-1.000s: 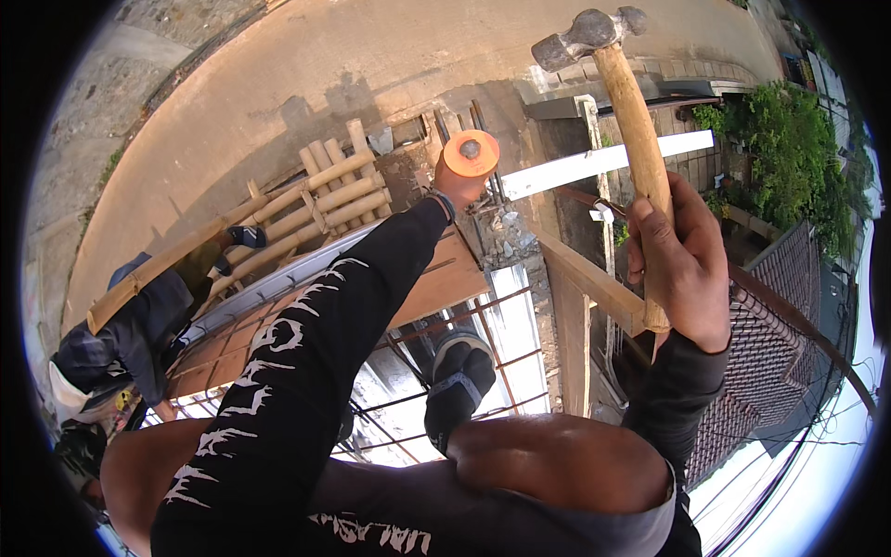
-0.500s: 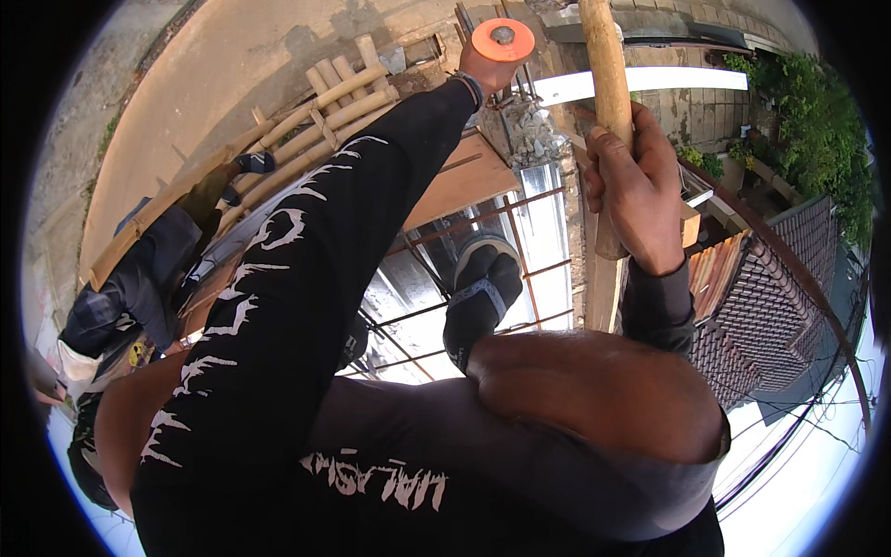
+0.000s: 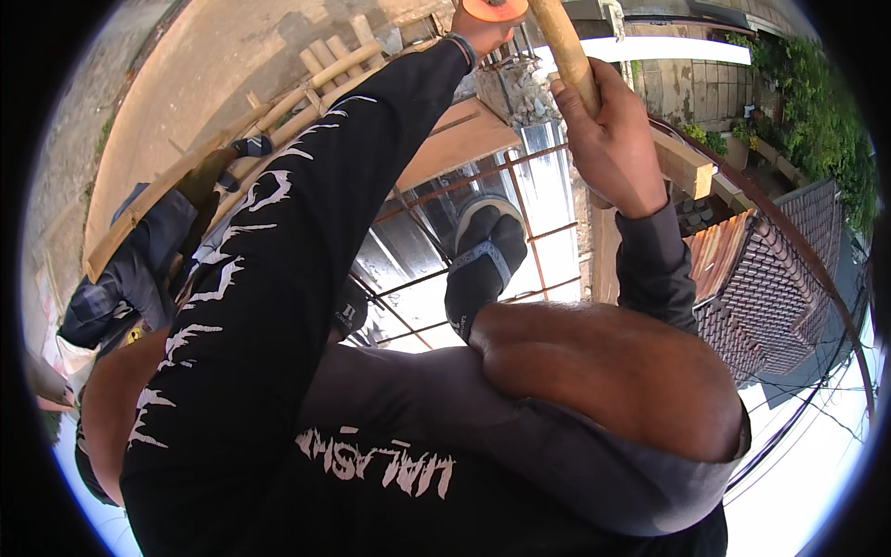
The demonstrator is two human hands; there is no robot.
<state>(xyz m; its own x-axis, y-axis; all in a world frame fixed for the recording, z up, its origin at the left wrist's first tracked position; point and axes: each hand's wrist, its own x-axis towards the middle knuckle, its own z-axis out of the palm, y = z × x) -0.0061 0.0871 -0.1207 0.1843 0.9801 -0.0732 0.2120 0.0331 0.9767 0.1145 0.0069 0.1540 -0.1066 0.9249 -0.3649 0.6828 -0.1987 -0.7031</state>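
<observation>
My left hand, at the far edge of the view, is closed around a chisel with a round orange hand guard; the guard is partly cut off by the frame. Below it is broken concrete with upright steel bars, but the chisel's tip is hidden. My right hand grips a thick wooden handle, like a hammer's. The handle slants up and left past the orange guard, and its far end lies outside the picture.
My foot in a strapped sandal stands among crossed rusty bars over shiny metal sheeting. A wooden board lies beyond. Bamboo poles and another person are at left. At right are a timber beam and a tiled roof.
Both hands now sit higher in the picture. The wooden handle has swung up and left, its visible part now beside the orange guard. Each hand keeps its grip.
</observation>
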